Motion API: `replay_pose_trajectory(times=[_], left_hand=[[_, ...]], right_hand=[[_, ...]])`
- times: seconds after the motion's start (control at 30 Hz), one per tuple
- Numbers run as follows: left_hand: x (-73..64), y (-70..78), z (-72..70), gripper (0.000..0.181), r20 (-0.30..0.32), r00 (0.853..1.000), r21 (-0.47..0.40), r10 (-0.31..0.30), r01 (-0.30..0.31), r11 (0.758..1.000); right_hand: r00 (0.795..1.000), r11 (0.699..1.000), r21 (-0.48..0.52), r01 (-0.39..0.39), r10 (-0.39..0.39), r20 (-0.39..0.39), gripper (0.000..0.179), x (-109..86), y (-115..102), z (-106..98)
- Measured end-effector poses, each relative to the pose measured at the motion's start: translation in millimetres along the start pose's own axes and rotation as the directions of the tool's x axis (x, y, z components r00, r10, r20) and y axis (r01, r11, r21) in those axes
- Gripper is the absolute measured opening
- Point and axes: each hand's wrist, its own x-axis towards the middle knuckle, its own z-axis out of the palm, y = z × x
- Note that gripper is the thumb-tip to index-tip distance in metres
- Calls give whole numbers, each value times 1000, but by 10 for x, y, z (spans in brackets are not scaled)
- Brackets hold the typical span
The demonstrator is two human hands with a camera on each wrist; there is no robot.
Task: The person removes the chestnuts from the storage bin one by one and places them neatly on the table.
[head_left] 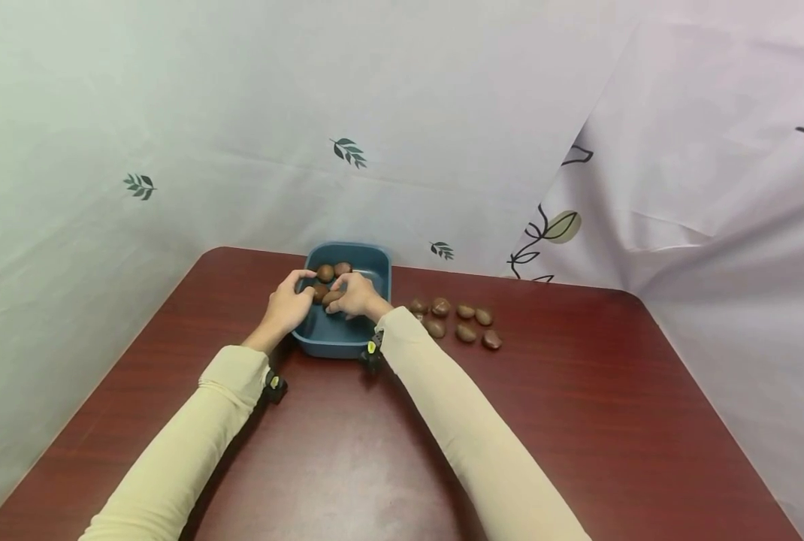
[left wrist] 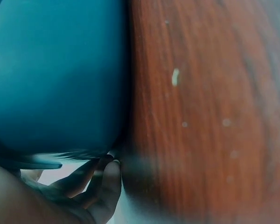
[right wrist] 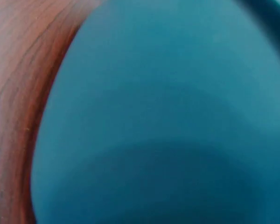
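A blue rectangular tub (head_left: 330, 349) stands at the back of the table with several smooth brown oval things inside, pebble-like; their exact kind is unclear. My left hand (head_left: 287, 304) grips the tub's left wall, its thumb side at the rim close to a brown oval thing (head_left: 320, 293). Fingers (left wrist: 111, 182) show against the tub's outside in the left wrist view. Reaching in from the right, my right hand (head_left: 356, 294) pinches another brown oval thing (head_left: 332, 298). Two more, including one brown oval thing (head_left: 324, 273), lie behind it. The right wrist view shows only tub wall and wood, no hand.
To the tub's right lie several more brown oval things (head_left: 466, 332) in a loose group. The reddish-brown wooden table (head_left: 321, 451) reaches back to a white cloth wall (head_left: 402, 188) with leaf prints. Both wrists carry small black cameras.
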Motion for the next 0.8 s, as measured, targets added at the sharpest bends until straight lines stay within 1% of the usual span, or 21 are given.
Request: replay_pose_trajectory(times=[0.13, 0.3, 0.5, 0.63, 0.7, 0.8], left_hand=[[-10, -8, 3, 43, -8, 1000, 7, -2, 2, 1000], [-13, 3, -7, 42, -1, 1000, 6, 0, 0, 1000], [-5, 7, -14, 42, 8, 1000, -4, 1, -1, 1000], [-1, 5, -1, 42, 11, 1000, -16, 7, -6, 1000], [0, 5, 0, 43, 6, 1000, -15, 14, -13, 1000], [1, 5, -4, 43, 4, 1000, -19, 16, -16, 1000]], right_hand=[[1000, 1000, 9, 12, -12, 15, 31, -50, -22, -8], [999, 999, 8, 50, -50, 19, 32, -183, -74, -110], [994, 993, 26, 113, -113, 3, 37, -398, -66, -320], [989, 988, 43, 147, -146, -10, 36, -580, -19, -502], [988, 987, 49, 153, -152, -21, 34, -667, 23, -588], [991, 988, 71, 136, -134, -30, 34, -803, 103, -701]])
